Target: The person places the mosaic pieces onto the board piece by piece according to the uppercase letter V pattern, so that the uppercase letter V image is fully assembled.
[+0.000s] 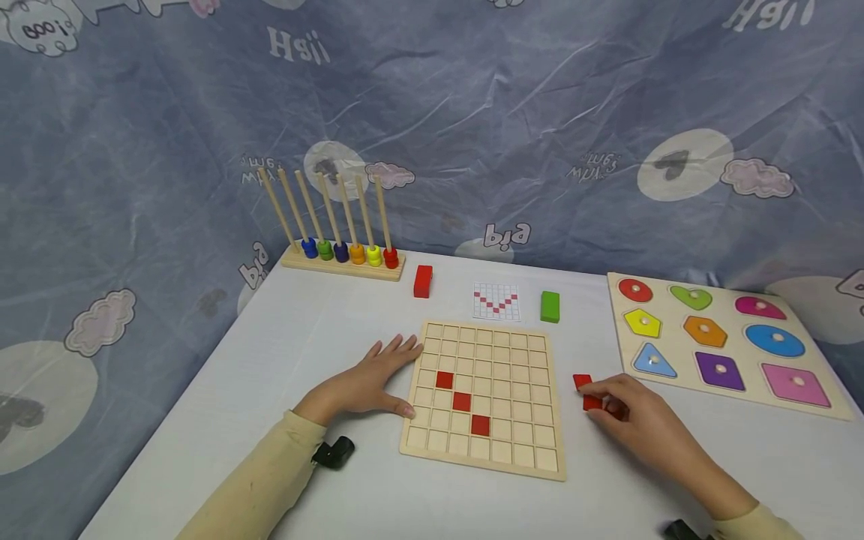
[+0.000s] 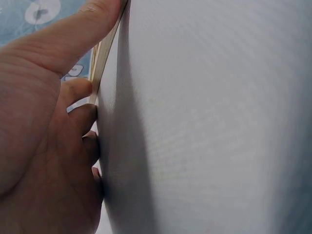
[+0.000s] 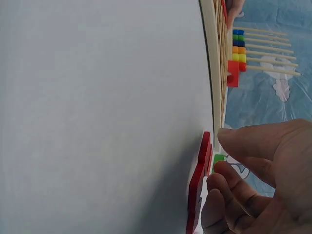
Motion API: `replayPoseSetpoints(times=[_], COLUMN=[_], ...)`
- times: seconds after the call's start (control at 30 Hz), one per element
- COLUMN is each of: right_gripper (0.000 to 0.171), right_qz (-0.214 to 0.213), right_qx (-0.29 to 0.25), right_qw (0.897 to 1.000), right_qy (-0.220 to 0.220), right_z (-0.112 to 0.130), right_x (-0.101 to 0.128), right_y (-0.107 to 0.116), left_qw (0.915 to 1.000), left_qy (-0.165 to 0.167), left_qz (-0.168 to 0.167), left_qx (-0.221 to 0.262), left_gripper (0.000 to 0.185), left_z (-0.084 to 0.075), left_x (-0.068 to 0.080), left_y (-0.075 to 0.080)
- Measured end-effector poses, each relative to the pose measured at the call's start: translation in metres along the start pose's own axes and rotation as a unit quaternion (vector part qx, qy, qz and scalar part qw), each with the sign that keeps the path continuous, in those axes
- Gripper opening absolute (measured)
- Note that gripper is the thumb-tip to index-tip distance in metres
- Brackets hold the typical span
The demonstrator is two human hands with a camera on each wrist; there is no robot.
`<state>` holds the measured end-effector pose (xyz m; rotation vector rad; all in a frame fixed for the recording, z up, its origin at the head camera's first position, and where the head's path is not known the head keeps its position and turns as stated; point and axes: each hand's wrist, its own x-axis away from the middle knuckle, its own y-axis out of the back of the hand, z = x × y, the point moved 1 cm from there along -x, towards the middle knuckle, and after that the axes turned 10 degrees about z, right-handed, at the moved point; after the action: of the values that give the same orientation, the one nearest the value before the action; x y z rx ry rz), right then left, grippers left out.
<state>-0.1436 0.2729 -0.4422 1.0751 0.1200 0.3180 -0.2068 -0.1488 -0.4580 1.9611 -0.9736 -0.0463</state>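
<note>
- Your left hand (image 1: pixel 367 382) lies relaxed, fingers spread and straight, against the left edge of the wooden grid board (image 1: pixel 502 390); the left wrist view shows your thumb on that edge.
- Your right hand (image 1: pixel 631 412) is bent over the loose red tiles (image 1: pixel 582 380) on the tabletop (image 1: pixel 364 491), right of the board; thumb and fingers curve close to them, but you cannot tell from either view whether one is pinched.
- You have red squares (image 1: pixel 462 402) in three of the board's cells, stepping diagonally down to the right, corner near corner.
- Beyond the board's far edge, you face a printed pattern card (image 1: pixel 496 301) with small red squares in a V.
- Left of that card sits a red block (image 1: pixel 422 282); right of it, a green block (image 1: pixel 550 307).
- At your far left, a wooden peg stand (image 1: pixel 337 266) carries coloured beads.
- On your right, beyond the tiles, lies a shape puzzle (image 1: pixel 725 304) of knobbed pieces.
- A patterned blue-grey cloth (image 1: pixel 432 150) hangs behind.
</note>
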Motion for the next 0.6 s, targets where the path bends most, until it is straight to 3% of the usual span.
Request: replayPoseSetpoints(times=[0.6], right_gripper=[0.033], right_qz=[0.018], right_qx=[0.010], right_qw=[0.999], right_qy=[-0.024], right_z=[-0.0074], right_x=[-0.0027], right_y=[-0.0004], left_qw=[1.0000], left_qy=[0.000], left_qz=[-0.004], left_qx=[-0.003], left_gripper=[0.111], left_z=[0.0004], left_x=[-0.0005], left_y=[-0.0010])
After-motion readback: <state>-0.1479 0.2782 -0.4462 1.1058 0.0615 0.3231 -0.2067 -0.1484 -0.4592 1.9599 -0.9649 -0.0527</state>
